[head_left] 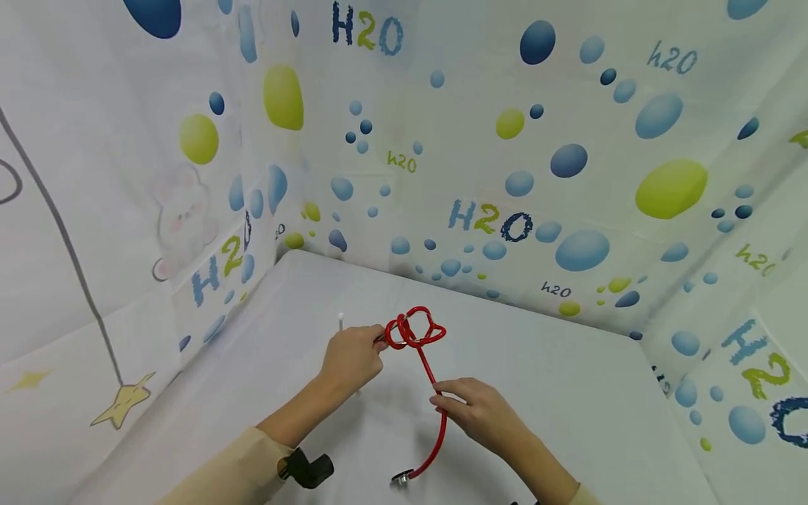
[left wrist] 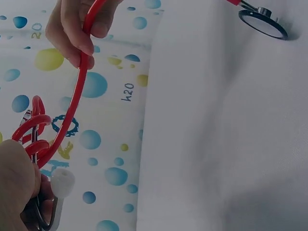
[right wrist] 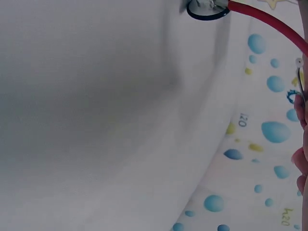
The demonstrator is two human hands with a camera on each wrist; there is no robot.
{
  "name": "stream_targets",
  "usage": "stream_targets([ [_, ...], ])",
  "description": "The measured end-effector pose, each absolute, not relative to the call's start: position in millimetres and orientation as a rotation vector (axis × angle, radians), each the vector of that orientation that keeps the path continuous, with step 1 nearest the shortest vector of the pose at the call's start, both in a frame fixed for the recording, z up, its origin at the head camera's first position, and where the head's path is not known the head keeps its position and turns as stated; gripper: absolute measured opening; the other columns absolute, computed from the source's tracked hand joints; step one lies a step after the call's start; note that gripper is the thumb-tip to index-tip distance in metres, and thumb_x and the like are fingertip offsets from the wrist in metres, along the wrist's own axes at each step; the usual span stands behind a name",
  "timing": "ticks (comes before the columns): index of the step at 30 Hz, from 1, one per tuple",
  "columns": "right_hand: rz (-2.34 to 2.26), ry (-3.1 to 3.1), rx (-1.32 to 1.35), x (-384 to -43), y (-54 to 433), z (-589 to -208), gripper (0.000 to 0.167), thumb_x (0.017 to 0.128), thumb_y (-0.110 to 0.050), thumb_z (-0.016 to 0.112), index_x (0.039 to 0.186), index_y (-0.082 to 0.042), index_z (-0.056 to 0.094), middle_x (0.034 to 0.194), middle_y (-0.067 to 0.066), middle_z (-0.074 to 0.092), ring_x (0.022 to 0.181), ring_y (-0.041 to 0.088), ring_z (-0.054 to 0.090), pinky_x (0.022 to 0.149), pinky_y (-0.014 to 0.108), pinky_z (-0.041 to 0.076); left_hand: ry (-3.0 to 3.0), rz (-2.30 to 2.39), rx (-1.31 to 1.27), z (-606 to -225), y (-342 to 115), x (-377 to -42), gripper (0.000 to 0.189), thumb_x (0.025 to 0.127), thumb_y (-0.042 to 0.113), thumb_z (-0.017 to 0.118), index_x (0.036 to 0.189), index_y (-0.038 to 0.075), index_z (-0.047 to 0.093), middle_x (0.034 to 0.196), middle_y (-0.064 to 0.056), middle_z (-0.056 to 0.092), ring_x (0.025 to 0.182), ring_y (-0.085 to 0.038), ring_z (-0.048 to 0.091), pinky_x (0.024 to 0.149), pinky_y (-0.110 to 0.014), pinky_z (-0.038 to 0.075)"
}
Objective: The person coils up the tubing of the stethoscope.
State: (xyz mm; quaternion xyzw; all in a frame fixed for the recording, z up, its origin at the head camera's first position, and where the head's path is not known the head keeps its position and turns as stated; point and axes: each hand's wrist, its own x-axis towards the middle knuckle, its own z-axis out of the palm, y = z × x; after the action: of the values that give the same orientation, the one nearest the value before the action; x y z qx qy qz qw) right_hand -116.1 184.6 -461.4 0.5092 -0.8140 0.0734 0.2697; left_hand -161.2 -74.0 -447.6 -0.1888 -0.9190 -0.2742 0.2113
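A red stethoscope [head_left: 432,372] is held up between both hands. My left hand [head_left: 353,358] grips its metal ear tubes; a white ear tip [head_left: 341,318] sticks out beyond the fist, larger in the left wrist view. Just past that fist, the red tubing is wound in loops [head_left: 413,330] about the metal. Further down the tube, my right hand [head_left: 480,410] pinches it between thumb and fingers. Below, the tube curves to the round metal chest piece [head_left: 401,479], which hangs low over the white surface and also shows in the right wrist view [right wrist: 209,8].
A white tabletop [head_left: 543,379] spreads beneath the hands. Behind and at the sides hang white sheets [head_left: 467,126] printed with blue and green drops and H2O lettering. A black wrist-worn device [head_left: 309,468] sits at the left sleeve.
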Motion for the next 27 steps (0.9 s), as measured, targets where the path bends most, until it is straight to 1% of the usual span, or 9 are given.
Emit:
stream_targets([
  [4, 0.256, -2.229, 1.385, -120.9, 180.7, -458.8, 0.021, 0.084, -0.023, 0.072, 0.105, -0.018, 0.068, 0.107, -0.003, 0.067, 0.093, 0.009, 0.066, 0.08, 0.022, 0.054, -2.591, -0.739, -0.506, -450.7, -71.5, -168.4, 0.004, 0.081, 0.01, 0.07, 0.077, 0.013, 0.069, 0.062, 0.004, 0.065, 0.045, -0.005, 0.041, 0.044, -0.02, 0.036],
  [10, 0.389, -2.352, 1.369, -124.3, 178.1, -462.1, 0.022, 0.085, -0.022, 0.071, 0.106, -0.016, 0.067, 0.108, -0.004, 0.065, 0.092, 0.006, 0.065, 0.078, 0.015, 0.052, -2.684, -0.571, -0.53, -469.5, -66.4, -181.7, 0.006, 0.081, 0.015, 0.07, 0.076, 0.014, 0.066, 0.06, 0.005, 0.062, 0.046, -0.007, 0.042, 0.043, -0.022, 0.037],
  [13, 0.48, -2.392, 1.336, -125.9, 179.3, -466.4, 0.021, 0.087, -0.022, 0.069, 0.107, -0.017, 0.067, 0.108, -0.004, 0.065, 0.094, 0.007, 0.065, 0.08, 0.015, 0.051, -2.701, -0.503, -0.559, -477.2, -63.1, -185.0, 0.007, 0.079, 0.015, 0.071, 0.075, 0.013, 0.066, 0.06, 0.004, 0.062, 0.046, -0.008, 0.042, 0.043, -0.022, 0.037],
  [18, 0.734, -2.451, 1.236, -130.3, 179.6, -472.5, 0.02, 0.086, -0.014, 0.069, 0.105, -0.017, 0.068, 0.097, -0.005, 0.068, 0.086, 0.005, 0.066, 0.077, 0.016, 0.053, -2.708, -0.413, -0.61, -488.8, -57.3, -185.7, 0.007, 0.077, 0.015, 0.074, 0.074, 0.013, 0.068, 0.064, 0.003, 0.066, 0.047, -0.008, 0.045, 0.045, -0.023, 0.043],
  [21, 0.909, -2.51, 1.136, -133.7, 176.8, -473.9, 0.015, 0.088, -0.012, 0.066, 0.101, -0.016, 0.07, 0.089, -0.006, 0.07, 0.08, 0.003, 0.066, 0.072, 0.016, 0.053, -2.722, -0.407, -0.626, -493.1, -54.1, -184.8, 0.007, 0.077, 0.016, 0.074, 0.074, 0.013, 0.069, 0.064, 0.003, 0.065, 0.048, -0.008, 0.044, 0.046, -0.024, 0.043],
  [24, 1.095, -2.535, 0.995, -137.2, 173.6, -474.9, 0.011, 0.092, -0.011, 0.06, 0.096, -0.011, 0.071, 0.086, -0.001, 0.073, 0.076, 0.006, 0.068, 0.068, 0.019, 0.054, -2.726, -0.431, -0.644, -496.2, -50.0, -185.1, 0.009, 0.077, 0.016, 0.073, 0.071, 0.014, 0.067, 0.061, 0.005, 0.062, 0.048, -0.008, 0.041, 0.045, -0.024, 0.041],
  [27, 1.315, -2.52, 0.817, -139.5, 174.0, -475.8, 0.017, 0.095, -0.003, 0.052, 0.094, -0.003, 0.069, 0.086, 0.009, 0.074, 0.071, 0.011, 0.069, 0.064, 0.023, 0.056, -2.728, -0.451, -0.669, -500.0, -44.1, -186.7, 0.011, 0.077, 0.016, 0.072, 0.069, 0.015, 0.065, 0.06, 0.005, 0.06, 0.05, -0.009, 0.04, 0.045, -0.026, 0.04],
])
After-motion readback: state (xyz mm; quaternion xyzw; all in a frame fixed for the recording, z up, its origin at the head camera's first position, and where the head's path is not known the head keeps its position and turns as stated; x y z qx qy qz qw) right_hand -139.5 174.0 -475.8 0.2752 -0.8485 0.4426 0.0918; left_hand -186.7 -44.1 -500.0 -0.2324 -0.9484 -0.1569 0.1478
